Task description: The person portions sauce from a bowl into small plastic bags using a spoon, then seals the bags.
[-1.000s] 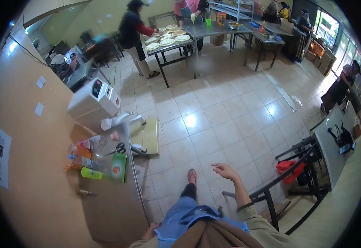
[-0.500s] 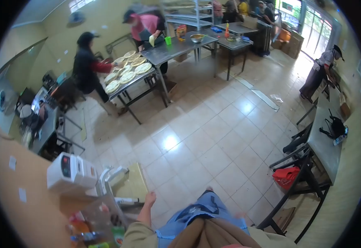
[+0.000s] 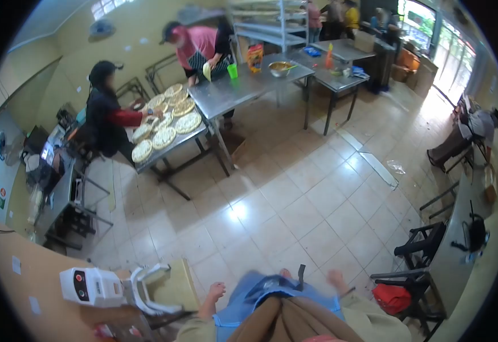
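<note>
My left hand (image 3: 217,290) hangs low beside the blue apron (image 3: 254,289), its fingers curled in and nothing visible in them. On the other side of the apron is my right hand (image 3: 335,278), smeared by motion, so its fingers cannot be made out. A dark strap (image 3: 301,273) sticks up from the apron between the hands. The white machine (image 3: 92,286) and its pale frame (image 3: 146,289) stand nearest my left hand, apart from it.
Two people work at the metal tables (image 3: 232,94), one near round topped flatbreads (image 3: 164,137). A red bag (image 3: 391,297) and black stools (image 3: 425,245) are on the right beside a long table (image 3: 451,256). Another person (image 3: 471,134) bends at the far right.
The view has moved closer to the tables and turned. My left hand is lower and my right hand shows more, further out from the apron. The white machine sits lower in view.
</note>
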`<state>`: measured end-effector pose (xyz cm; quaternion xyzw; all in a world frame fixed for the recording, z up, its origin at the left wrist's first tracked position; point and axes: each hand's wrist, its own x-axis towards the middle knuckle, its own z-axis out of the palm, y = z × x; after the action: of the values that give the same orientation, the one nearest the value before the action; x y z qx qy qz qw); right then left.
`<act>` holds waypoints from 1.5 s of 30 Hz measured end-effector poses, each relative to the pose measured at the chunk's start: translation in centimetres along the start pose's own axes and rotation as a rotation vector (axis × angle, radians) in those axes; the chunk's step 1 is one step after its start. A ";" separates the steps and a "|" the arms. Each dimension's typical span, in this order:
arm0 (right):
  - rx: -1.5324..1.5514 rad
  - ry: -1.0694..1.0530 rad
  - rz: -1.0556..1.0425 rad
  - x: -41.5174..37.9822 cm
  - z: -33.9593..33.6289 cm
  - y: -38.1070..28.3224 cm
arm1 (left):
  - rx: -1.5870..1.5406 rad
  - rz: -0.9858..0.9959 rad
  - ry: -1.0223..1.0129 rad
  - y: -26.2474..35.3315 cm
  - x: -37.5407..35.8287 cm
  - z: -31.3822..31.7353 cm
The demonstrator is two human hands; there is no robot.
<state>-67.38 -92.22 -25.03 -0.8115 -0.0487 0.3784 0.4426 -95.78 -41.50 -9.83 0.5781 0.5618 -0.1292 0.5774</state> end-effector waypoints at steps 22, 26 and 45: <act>0.594 0.350 0.703 27.9 -9.5 -24.6 | 0.355 0.554 0.023 59.6 37.1 10.0; 0.614 0.372 0.793 32.4 -11.5 -25.5 | 0.180 0.716 -0.145 73.2 40.5 17.1; -0.317 0.464 -0.422 83.6 -46.7 -91.4 | -0.484 0.427 -0.178 107.5 44.4 30.5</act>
<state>46.02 -34.28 11.30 -0.9065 -0.1718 0.0717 0.3790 20.22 -12.01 1.82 0.5155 0.3897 0.0819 0.7588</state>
